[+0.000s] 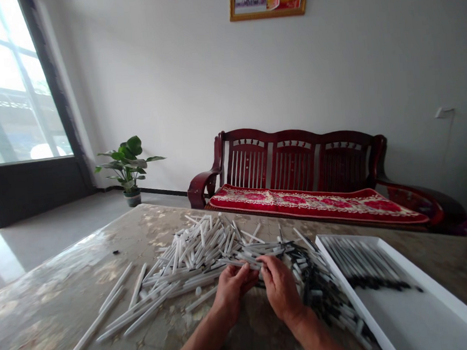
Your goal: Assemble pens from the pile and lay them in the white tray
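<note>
My left hand (231,289) and my right hand (279,285) meet above the near edge of a pile, fingers pinched together. Between their fingertips they seem to hold a slim pen; its details are blurred and partly covered by the fingers. Behind and to the left of my left hand lies a heap of white pen barrels (198,245), with several loose ones spread toward the left. Beside my right hand is a heap of black and clear pen parts (312,276), partly hidden by that hand and forearm.
At the right stands a shallow white tray (450,306) with a row of pens (369,261), dark ends toward me. A small black piece (115,252) lies on the patterned tabletop (38,320). Beyond the table are a wooden bench (289,160) and a potted plant (128,167).
</note>
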Motion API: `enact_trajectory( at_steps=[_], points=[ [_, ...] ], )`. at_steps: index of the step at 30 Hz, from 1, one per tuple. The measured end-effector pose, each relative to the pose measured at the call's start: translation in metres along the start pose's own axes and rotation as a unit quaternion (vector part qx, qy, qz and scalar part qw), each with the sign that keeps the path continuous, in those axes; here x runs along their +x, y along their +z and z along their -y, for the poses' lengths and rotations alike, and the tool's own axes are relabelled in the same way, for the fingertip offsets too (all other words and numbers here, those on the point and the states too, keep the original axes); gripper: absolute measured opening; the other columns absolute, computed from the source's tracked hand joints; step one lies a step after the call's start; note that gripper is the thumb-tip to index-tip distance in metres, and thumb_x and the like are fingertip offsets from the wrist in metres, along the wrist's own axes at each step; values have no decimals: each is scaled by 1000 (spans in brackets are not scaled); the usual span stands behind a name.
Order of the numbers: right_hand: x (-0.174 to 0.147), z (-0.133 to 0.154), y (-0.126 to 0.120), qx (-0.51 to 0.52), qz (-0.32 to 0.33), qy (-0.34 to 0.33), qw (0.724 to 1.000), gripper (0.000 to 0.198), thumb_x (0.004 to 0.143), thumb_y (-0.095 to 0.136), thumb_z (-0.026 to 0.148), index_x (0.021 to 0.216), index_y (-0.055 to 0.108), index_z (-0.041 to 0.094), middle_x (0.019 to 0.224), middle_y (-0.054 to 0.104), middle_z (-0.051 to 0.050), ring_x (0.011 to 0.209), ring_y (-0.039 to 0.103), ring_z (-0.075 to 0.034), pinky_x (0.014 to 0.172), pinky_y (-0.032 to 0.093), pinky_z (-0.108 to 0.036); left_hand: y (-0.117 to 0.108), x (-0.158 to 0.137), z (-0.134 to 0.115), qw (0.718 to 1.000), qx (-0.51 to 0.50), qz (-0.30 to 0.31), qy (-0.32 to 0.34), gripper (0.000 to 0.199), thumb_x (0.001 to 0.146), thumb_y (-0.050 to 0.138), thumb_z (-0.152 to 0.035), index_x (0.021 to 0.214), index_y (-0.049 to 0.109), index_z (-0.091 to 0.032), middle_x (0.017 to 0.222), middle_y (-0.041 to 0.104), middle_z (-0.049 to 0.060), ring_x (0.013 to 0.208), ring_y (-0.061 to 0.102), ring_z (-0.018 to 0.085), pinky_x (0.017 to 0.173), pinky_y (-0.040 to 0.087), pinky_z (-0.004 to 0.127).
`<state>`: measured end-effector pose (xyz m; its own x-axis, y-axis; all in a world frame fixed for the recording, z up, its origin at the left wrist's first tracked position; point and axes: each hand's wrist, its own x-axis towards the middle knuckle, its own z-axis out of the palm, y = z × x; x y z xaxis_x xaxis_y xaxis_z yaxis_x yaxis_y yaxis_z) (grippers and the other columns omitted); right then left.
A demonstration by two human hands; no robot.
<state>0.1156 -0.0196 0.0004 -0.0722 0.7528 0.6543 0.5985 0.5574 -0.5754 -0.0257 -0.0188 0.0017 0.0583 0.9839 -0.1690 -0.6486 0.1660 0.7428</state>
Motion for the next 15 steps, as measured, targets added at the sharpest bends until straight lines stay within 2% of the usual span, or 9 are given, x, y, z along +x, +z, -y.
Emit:
enact_trajectory(
  at_steps=[3,6,8,11,15],
  points=[
    [0,0,2,26,13,35,999,28,91,40,23,106,63,24,99,73,-5,92,68,-20,82,53,-31,1,-3,1,1000,14,4,4,39,53,91,-33,76,67,-14,71,75,5,65,71,17,71,59,29],
    [0,0,2,92,39,114,988,27,93,38,30,109,59,23,89,72,-3,78,69,-18,69,54,-27,2,-3,0,1000,28,3,6,39,54,91,-35,77,67,-14,71,75,6,64,71,17,70,59,30],
    [0,1,-1,125,56,143,980,29,95,38,37,112,57,23,84,71,-2,71,68,-18,63,52,-26,1,-1,-1,1000,28,-3,7,37,55,90,-34,76,67,-14,70,75,5,64,71,17,71,59,30],
    [0,3,-5,110,68,141,981,30,94,42,42,110,59,24,85,72,-2,74,68,-18,64,50,-26,0,1,-2,1000,21,-19,3,32,58,89,-31,74,67,-14,69,74,4,64,70,16,72,59,29],
    [0,2,-6,13,47,104,993,20,91,47,36,90,62,23,84,72,-3,79,68,-19,69,46,-26,0,0,-1,1000,21,-18,-2,30,60,88,-30,72,67,-13,67,73,4,63,70,15,72,59,29]
  ],
)
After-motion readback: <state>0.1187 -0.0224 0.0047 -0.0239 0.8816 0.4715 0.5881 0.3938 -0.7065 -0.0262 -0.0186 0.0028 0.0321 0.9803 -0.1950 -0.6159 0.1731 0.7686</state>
